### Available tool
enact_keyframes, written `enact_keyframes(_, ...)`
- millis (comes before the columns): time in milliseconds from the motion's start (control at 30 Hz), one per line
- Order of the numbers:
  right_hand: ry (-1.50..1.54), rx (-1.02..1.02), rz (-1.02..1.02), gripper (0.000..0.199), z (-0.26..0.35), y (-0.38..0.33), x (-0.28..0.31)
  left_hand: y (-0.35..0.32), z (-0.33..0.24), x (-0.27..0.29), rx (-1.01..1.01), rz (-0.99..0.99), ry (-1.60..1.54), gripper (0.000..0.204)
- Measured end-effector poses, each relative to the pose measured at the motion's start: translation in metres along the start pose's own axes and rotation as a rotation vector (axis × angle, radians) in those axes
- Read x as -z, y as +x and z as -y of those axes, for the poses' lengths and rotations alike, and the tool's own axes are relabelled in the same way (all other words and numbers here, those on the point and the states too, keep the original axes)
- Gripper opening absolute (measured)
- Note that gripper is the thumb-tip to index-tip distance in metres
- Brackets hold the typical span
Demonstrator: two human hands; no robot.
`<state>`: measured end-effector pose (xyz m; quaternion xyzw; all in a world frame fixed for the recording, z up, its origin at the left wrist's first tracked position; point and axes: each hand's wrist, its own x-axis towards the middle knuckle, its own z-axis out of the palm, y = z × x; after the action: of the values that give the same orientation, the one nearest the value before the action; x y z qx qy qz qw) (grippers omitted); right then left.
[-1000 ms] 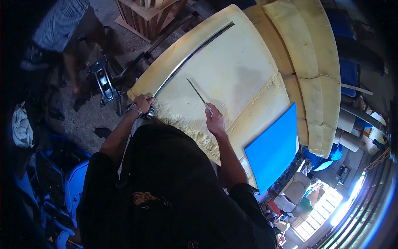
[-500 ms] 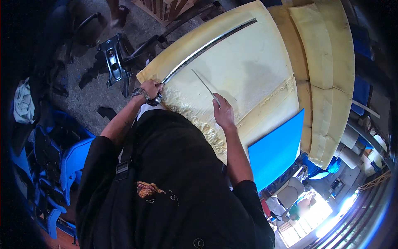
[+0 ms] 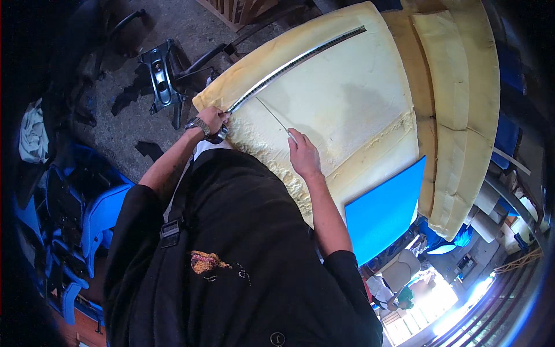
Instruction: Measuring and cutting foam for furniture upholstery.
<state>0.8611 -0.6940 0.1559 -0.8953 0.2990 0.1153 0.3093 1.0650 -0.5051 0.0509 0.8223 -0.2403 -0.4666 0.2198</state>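
A large pale-yellow foam slab (image 3: pixel 352 87) lies in front of me, its near edge rough and torn. A metal tape measure (image 3: pixel 295 62) stretches in a slight curve along the foam's far-left side. My left hand (image 3: pixel 213 120) is closed on the tape's near end at the slab's left corner; a rounded dark and silver case hangs just below the fingers. My right hand (image 3: pixel 304 154) grips the handle of a thin, long-bladed knife (image 3: pixel 272 112) above the foam. Its tip points up and left, close to the tape; I cannot tell whether it touches the foam.
A blue sheet (image 3: pixel 384 211) lies on the foam's near right. Thicker yellow foam pieces (image 3: pixel 454 115) stand beyond it to the right. A black metal bracket (image 3: pixel 162 78) rests on the floor at left, and blue chair parts (image 3: pixel 104 217) are piled lower left.
My right hand has moved a little left and up, bringing the knife tip nearer the tape. My left hand still holds the tape at the corner. The whole view has shifted slightly.
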Motion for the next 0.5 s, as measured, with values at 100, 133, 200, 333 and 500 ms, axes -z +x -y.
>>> enact_keyframes(100,-0.01,0.0,0.003,0.024,0.0014,-0.0034,-0.0034,-0.0012,-0.003,0.0013,-0.005,-0.012,-0.025,0.029)
enact_keyframes(133,-0.035,-0.022,0.018,0.023,0.0015,-0.0037,-0.004,-0.0012,-0.0037,0.0016,0.007,0.007,-0.031,0.029)
enact_keyframes(200,-0.021,0.006,0.001,0.023,0.0017,-0.0039,-0.0042,-0.0012,-0.0042,0.0022,0.02,0.024,-0.037,0.029)
enact_keyframes(333,-0.025,0.025,-0.016,0.022,0.0032,-0.0025,-0.0035,-0.0006,-0.0022,0.0017,0.013,0.029,-0.043,0.029)
enact_keyframes(500,-0.038,0.072,-0.039,0.023,0.0065,-0.0022,-0.0047,0.0017,0.0007,0.0003,0.005,0.022,-0.045,0.029)
